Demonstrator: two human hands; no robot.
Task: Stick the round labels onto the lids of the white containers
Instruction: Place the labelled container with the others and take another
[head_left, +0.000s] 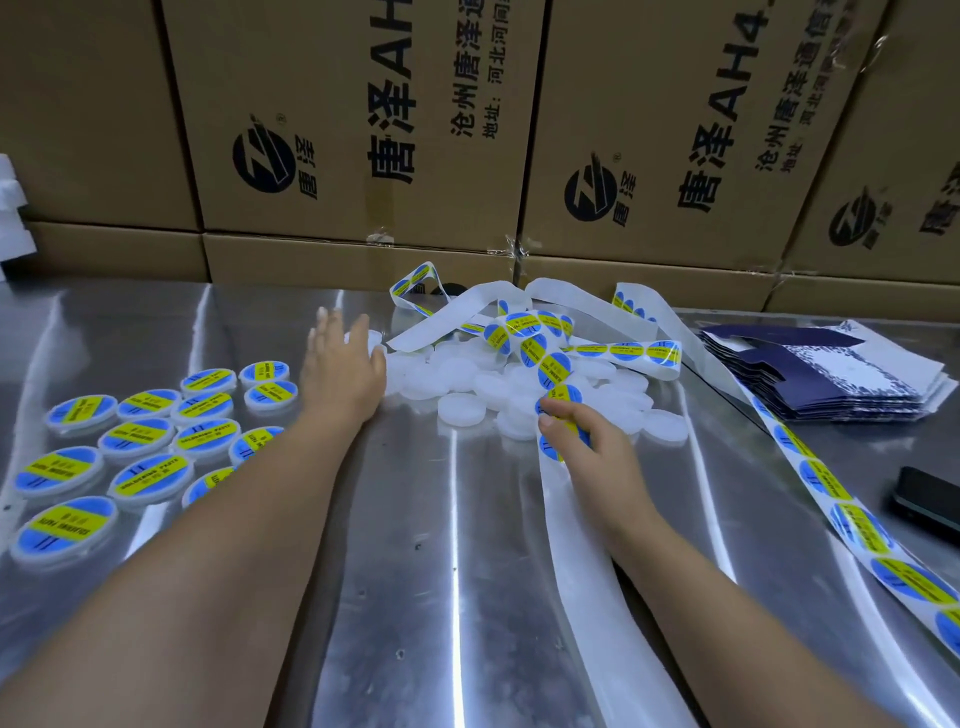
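Note:
A heap of plain white round containers (498, 387) lies at the centre of the steel table. My left hand (343, 371) reaches out flat with fingers straight, its fingertips touching a white container (375, 340) at the heap's left edge. My right hand (582, 441) pinches the label strip (550, 364), a white backing tape carrying round blue-and-yellow labels, just in front of the heap. Several containers with labels on their lids (140, 441) sit in a group at the left.
The label strip trails on across the table toward the right front (841, 499). A stack of flat dark blue cartons (831, 374) lies at the right, a black phone (930, 499) near the right edge. Big cardboard boxes (363, 130) wall off the back.

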